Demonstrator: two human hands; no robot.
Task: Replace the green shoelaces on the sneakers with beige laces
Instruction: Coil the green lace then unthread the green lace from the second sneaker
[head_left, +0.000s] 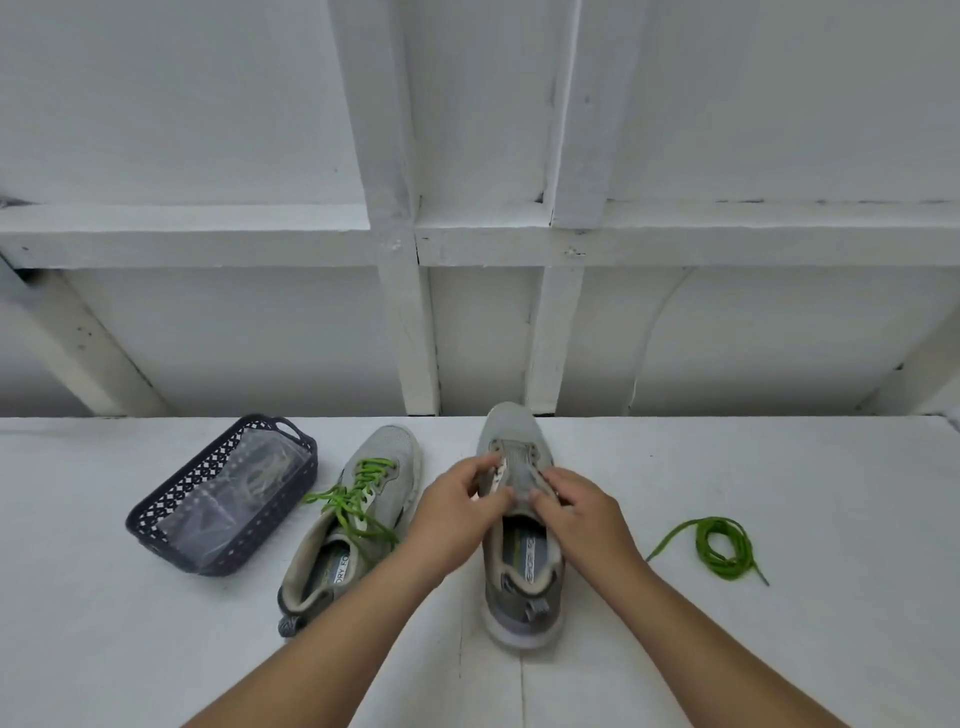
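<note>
2 bare forearms, left hand (460, 501) and right hand (582, 512), sleeveless and unadorned.

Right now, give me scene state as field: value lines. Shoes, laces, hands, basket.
right sneaker: no lace in eyelets, toe pointing away
left sneaker: green lace threaded, ends loose
removed green lace: coiled on table, right of the right sneaker
left hand: pinches the right sneaker's eyelet flap
right hand: pinches the opposite flap
basket: dark, far left, holds clear packet of pale laces
beige laces fitted: none yet
</note>
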